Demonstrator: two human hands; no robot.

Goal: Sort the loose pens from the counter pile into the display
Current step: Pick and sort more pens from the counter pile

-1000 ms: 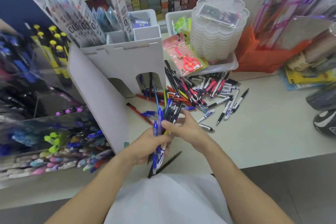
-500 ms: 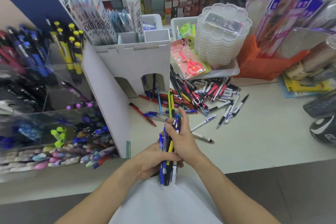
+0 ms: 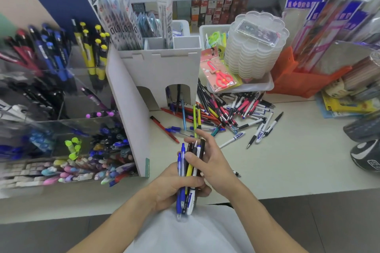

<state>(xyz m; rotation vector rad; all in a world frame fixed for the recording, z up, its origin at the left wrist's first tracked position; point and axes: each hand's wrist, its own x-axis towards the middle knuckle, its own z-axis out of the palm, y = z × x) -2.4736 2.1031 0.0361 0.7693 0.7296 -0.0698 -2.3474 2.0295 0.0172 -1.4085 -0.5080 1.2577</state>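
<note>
My left hand [image 3: 172, 189] grips a bundle of pens [image 3: 188, 172], blue, black, yellow and white, held upright near the counter's front edge. My right hand [image 3: 207, 162] holds the upper part of the same bundle, thumb in front and fingers curled behind it. Beyond my hands a pile of loose pens [image 3: 222, 113] lies spread on the white counter [image 3: 287, 160]. The clear tiered pen display [image 3: 61, 121] fills the left side, with compartments of blue, black, yellow-capped and pastel pens.
A white cardboard castle-shaped holder [image 3: 160, 68] stands between display and pile. Behind the pile sit a white tray [image 3: 257, 85] with packaged red scissors [image 3: 221, 76] and stacked clear containers [image 3: 255, 47]. An orange box [image 3: 298, 82] and a dark helmet [image 3: 366, 154] stand at right.
Both hands have drawn the bundle back toward my body and stood it upright. My right hand has closed round its upper part, and the view has tilted down and left.
</note>
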